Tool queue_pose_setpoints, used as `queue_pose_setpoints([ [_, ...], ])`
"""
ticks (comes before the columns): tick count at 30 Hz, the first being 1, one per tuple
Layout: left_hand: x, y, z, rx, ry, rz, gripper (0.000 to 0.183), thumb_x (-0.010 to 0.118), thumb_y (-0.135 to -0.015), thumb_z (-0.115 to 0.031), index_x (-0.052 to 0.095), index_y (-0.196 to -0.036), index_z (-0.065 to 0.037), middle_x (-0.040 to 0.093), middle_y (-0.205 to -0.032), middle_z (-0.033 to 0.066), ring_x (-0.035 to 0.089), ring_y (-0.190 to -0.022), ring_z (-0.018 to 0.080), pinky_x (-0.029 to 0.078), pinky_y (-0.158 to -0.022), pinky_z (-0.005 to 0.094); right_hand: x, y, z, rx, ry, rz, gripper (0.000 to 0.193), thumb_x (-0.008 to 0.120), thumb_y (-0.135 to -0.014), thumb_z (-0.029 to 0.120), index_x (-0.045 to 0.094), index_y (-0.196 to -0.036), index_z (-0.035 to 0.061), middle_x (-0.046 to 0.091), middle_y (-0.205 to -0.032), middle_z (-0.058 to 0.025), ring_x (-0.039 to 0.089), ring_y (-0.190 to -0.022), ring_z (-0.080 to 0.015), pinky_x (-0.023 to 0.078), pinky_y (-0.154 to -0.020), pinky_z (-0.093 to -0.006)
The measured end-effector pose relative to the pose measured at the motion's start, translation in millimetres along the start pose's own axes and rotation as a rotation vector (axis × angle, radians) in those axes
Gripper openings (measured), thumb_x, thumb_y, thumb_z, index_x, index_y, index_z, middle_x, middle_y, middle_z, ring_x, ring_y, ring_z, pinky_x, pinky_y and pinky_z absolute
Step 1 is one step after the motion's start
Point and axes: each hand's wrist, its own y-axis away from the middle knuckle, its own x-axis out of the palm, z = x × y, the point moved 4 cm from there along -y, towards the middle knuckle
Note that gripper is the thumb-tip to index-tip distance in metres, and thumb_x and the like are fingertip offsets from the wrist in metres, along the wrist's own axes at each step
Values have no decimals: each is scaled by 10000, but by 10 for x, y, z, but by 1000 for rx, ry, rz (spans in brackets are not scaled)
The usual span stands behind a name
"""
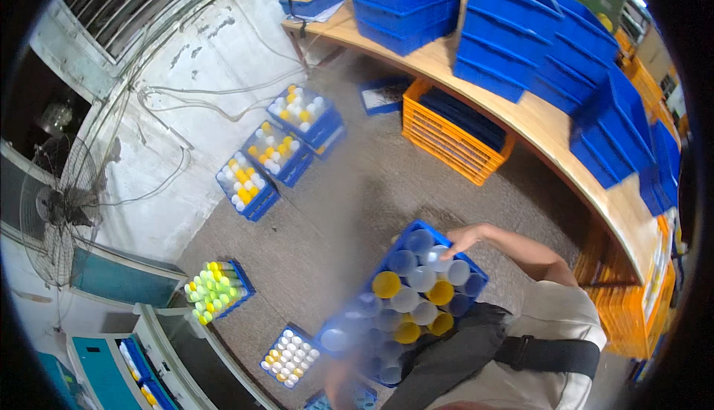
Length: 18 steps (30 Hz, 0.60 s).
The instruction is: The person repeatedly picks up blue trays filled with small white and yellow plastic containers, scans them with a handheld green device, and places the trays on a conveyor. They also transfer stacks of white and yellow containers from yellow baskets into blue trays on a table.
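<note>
A blue crate (474, 267) is held tilted in front of my body, filled with round, open-topped cylinders, most of them translucent white (422, 279) and several yellow (386, 285). My right hand (466, 239) grips its far right rim, with the thumb over the inside edge. Toward the bottom of the view, my left hand (342, 384) is smeared by motion close to the crate's lower left end. Its fingers cannot be made out, nor whether they touch the crate. A dark strap and bag lie across my torso, beside the crate.
Blue crates of white and yellow cylinders (256, 205) line the wall; more (238, 280) (290, 358) sit on the floor at left. An orange crate (454, 142) stands under the wooden bench (550, 127), which carries stacked blue bins (494, 53). A fan (56, 205) stands left.
</note>
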Motion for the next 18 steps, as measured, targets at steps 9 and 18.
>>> queue_pose_setpoints([
  [9, -381, -1490, -1327, -214, 469, -402, 446, 690, -690, -2, 582, -1116, 73, 661, -1005, 139, 639, -848, 268, 529, -762, 366, -3696, -1873, 849, -331, -419, -451, 436, 573, -965, 436, 667, -1032, 15, 689, -895, -101, 641, -764, -188, 516, -634, -339],
  [18, -789, -3079, -2323, -270, 604, -544, 344, 669, -719, -66, 642, -1052, 16, 661, -931, 98, 644, -754, 217, 541, -626, 328, -6607, -2941, 514, -285, -1270, -823, 244, 588, -966, 253, 647, -1020, 22, 688, -881, -118, 665, -765, -223, 543, -611, -331],
])
